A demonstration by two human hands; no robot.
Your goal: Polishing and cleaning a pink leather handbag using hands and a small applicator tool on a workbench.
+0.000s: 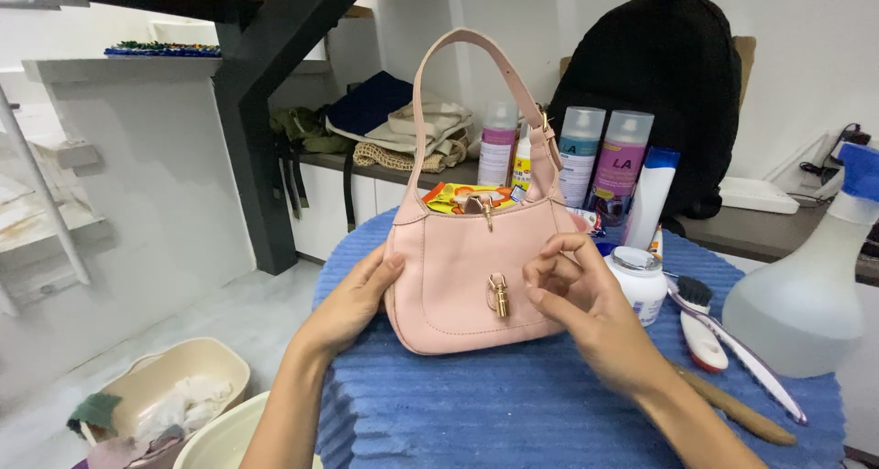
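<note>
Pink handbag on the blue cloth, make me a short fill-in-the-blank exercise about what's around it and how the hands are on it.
1. The pink handbag stands upright on a ribbed ____ cloth.
2. The left hand rests flat against the bag's ____ side, as the camera sees it.
3. The right hand is beside the bag's ____-coloured clasp.
4. The small white jar stands between the handbag and a ____ with dark bristles.

Missing words: blue; left; gold; brush
</note>
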